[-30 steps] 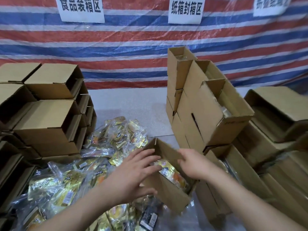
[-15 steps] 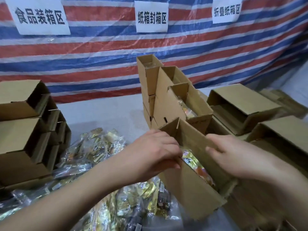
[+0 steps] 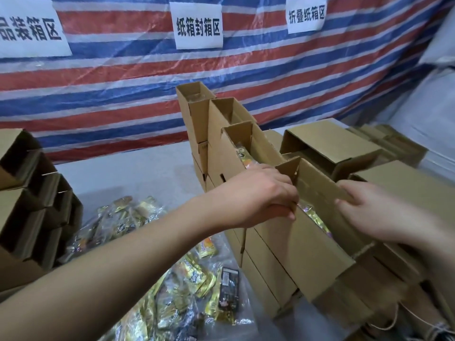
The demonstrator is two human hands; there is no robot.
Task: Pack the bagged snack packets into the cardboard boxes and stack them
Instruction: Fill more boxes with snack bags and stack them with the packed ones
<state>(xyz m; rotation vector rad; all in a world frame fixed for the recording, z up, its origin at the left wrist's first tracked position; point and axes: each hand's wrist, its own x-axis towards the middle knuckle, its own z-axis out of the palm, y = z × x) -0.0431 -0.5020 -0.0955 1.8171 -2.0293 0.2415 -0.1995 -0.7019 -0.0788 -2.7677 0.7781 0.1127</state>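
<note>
- Box in hand (image 3: 302, 244): cardboard, open-topped, tilted, held against the front of the stack of filled boxes (image 3: 221, 153); snack packets (image 3: 312, 215) glinted inside it.
- Left hand (image 3: 261, 195): fingers curled over the box's near-left rim at its corner flap, gripping the cardboard.
- Right hand (image 3: 376, 212): fingertips pinched the far-right wall's upper edge; blurred, so the thumb's place was probably behind the panel, not certain.
- Loose packets (image 3: 172, 291): a heap in clear bags on the table (image 3: 128, 173), below the left forearm, well apart from the held box.
- Empty boxes (image 3: 32, 205): stacked on their sides at far left.
- Step, as judged: packing of this box done; stacking in hand.
- Next move, as judged: seat the box square beside or upon its neighbours, level it so no packet spills, then let go with both hands.
</note>
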